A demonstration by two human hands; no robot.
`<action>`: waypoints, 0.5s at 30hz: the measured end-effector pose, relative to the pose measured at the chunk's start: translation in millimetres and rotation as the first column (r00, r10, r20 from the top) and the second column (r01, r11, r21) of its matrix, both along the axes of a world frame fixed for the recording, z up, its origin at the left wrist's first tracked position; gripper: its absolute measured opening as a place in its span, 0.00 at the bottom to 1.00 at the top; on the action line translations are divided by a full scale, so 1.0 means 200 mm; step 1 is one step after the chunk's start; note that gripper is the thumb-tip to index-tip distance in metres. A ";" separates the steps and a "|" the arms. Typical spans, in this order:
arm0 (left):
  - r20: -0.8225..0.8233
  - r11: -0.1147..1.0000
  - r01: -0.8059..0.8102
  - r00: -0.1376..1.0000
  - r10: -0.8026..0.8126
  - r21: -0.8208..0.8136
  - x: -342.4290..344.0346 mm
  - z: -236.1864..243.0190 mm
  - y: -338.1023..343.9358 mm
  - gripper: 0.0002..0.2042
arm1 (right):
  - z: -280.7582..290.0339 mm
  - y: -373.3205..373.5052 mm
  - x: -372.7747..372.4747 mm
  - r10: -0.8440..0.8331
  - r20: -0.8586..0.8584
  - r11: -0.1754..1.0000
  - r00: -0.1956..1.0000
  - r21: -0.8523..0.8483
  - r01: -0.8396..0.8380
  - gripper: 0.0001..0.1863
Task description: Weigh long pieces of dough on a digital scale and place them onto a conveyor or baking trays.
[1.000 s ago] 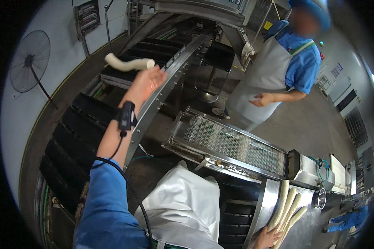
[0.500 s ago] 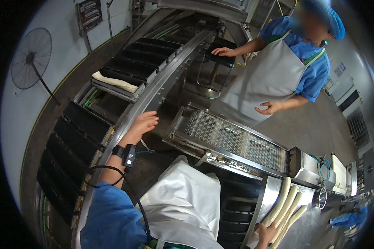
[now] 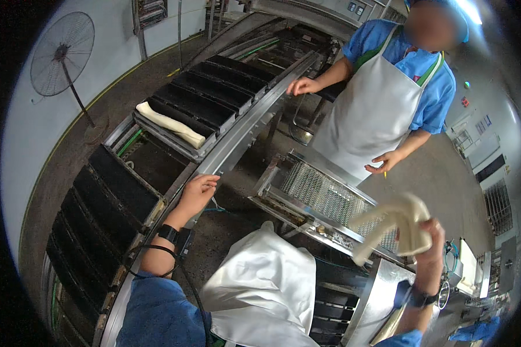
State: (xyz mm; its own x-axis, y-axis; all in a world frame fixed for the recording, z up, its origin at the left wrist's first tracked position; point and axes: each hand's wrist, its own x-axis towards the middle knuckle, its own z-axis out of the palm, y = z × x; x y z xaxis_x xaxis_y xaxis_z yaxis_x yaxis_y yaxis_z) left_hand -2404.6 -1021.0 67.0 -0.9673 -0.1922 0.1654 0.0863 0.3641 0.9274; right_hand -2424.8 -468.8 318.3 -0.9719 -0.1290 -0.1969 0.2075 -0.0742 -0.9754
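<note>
My right hand [image 3: 433, 237] is closed around long pale dough strips [image 3: 408, 222], raised above the steel table [image 3: 382, 289]. The strips droop in a bent loop, smeared by motion; how many there are I cannot tell. Another pale strip [image 3: 389, 325] lies on the table, partly hidden by my right forearm. Over at the conveyor's metal rail [image 3: 237, 147], my left hand [image 3: 200, 192] rests at the edge with loosely bent fingers and nothing in it. Beyond it, one dough strip [image 3: 171, 125] lies in the nearest channel of a black baking tray [image 3: 205, 95].
A second black tray [image 3: 101, 199] sits on the conveyor to the left. Ahead is a wire-mesh belt [image 3: 324, 194], and across it a co-worker in a white apron [image 3: 370, 110] has one hand [image 3: 304, 85] by the rail. A fan [image 3: 62, 53] stands at the far left.
My right hand has lifted dough strips off the steel table and carried them up and forward. My left hand has lowered to the rail. My view has shifted a little.
</note>
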 end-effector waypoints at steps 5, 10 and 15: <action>-0.034 0.997 0.026 0.999 -0.029 -0.067 -0.04 0.06 0.06 0.13 | 0.39 -0.63 -0.21 0.124 -0.183 0.917 0.975 -0.354 -0.183 0.36; -0.069 0.997 0.026 0.997 -0.031 -0.070 -0.04 -0.01 0.05 0.13 | 0.36 -0.84 -0.24 0.446 -0.641 0.698 0.625 -0.188 -0.691 0.48; -0.035 0.998 0.001 0.999 -0.004 -0.070 -0.01 0.01 0.00 0.13 | -0.07 -0.32 -0.13 0.253 -0.483 0.961 0.838 0.028 -0.273 0.44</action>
State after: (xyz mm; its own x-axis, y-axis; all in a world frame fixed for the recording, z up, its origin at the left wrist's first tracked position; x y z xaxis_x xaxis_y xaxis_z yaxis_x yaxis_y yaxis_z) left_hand -2406.5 -1020.8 68.4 -0.9610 -0.1766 0.2126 0.1196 0.4278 0.8959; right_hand -2451.3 -533.5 305.2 -0.8724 -0.3908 0.2936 -0.2659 -0.1248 -0.9559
